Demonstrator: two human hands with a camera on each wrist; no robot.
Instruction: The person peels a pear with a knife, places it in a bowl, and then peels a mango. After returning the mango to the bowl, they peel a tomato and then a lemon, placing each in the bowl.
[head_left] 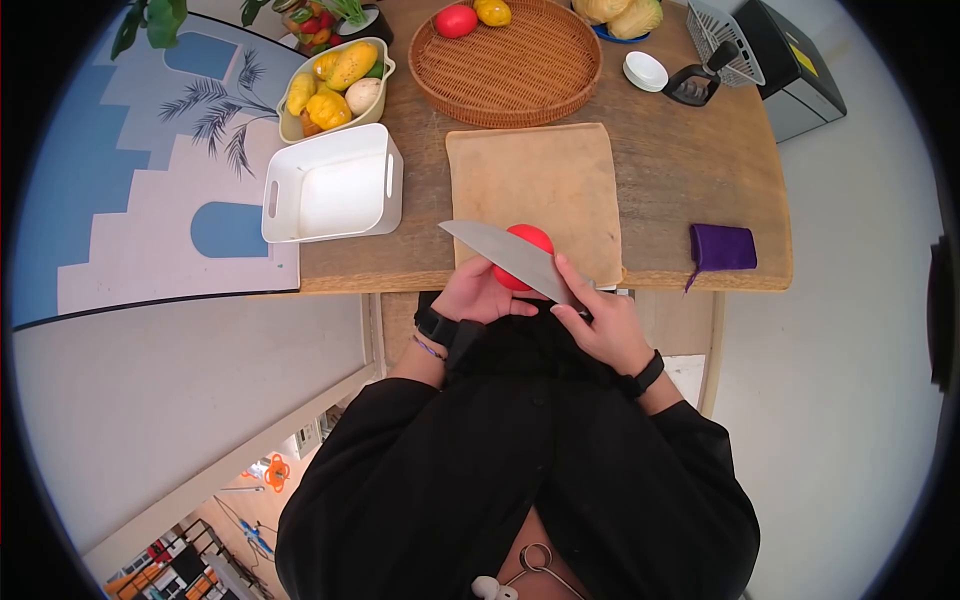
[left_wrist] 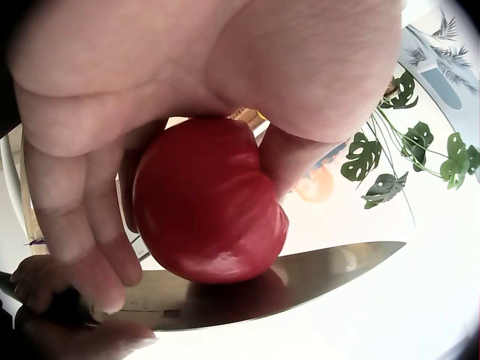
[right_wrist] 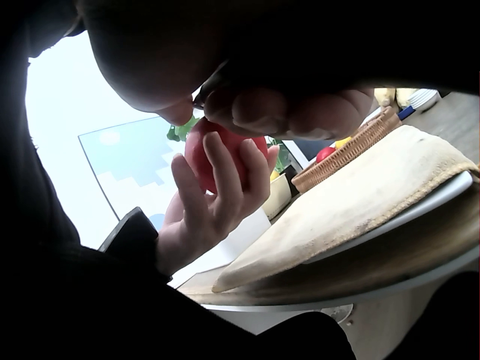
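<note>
My left hand (head_left: 478, 297) grips a glossy red tomato (head_left: 535, 236), fingers and thumb curled round its sides. In the left wrist view the tomato (left_wrist: 210, 202) looks lobed and creased on one side. My right hand (head_left: 615, 328) holds a large kitchen knife (head_left: 492, 247) by its dark handle, part of which the fingers hide. The broad blade lies flat across the tomato in the head view, its tip towards the upper left. Both hands are at the table's front edge, by the near side of a beige mat (head_left: 535, 175).
Left of the mat stands a white bin (head_left: 392, 190). A bowl (head_left: 287, 125) of yellow fruit sits behind it. A round wicker tray (head_left: 505, 70) bears a red and a yellow item. At the right are a purple pouch (head_left: 724, 248), a white dish (head_left: 645, 72) and a black-handled tool (head_left: 692, 86).
</note>
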